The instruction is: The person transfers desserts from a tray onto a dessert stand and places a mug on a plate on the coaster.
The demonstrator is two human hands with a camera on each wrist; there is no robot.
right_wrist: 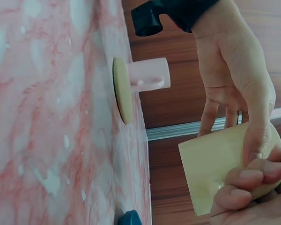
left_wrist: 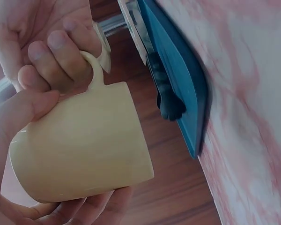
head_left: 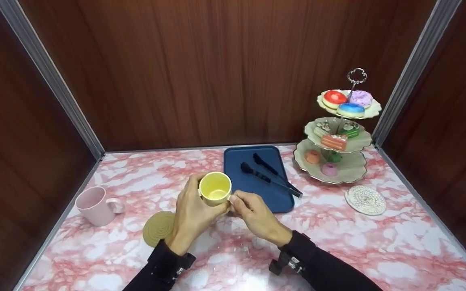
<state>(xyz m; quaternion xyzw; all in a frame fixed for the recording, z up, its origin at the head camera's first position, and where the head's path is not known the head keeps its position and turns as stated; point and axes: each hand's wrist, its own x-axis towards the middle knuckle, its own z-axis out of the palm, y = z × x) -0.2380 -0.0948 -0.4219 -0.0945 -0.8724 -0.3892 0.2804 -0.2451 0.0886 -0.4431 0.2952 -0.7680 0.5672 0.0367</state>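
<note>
Between both hands, above the table, is a yellow mug (head_left: 215, 186), its mouth facing the head camera. My left hand (head_left: 194, 210) grips the mug's body from the left, thumb on the near side and fingers round the far side. At the right, my right hand (head_left: 255, 214) holds the mug's handle (left_wrist: 97, 70) with curled fingers, as the left wrist view shows. In the right wrist view the mug (right_wrist: 215, 159) stands clear of the table. Below and left of it lies a round olive coaster (head_left: 158, 229), partly behind my left wrist.
A pink mug (head_left: 97, 207) stands at the left. Behind the hands, a blue tray (head_left: 253, 194) bears black tongs (head_left: 271, 182). A three-tier stand (head_left: 350, 171) with toy cakes and donuts rises at the back right, near a white patterned coaster (head_left: 365, 200). Wooden walls (head_left: 200, 72) enclose the table.
</note>
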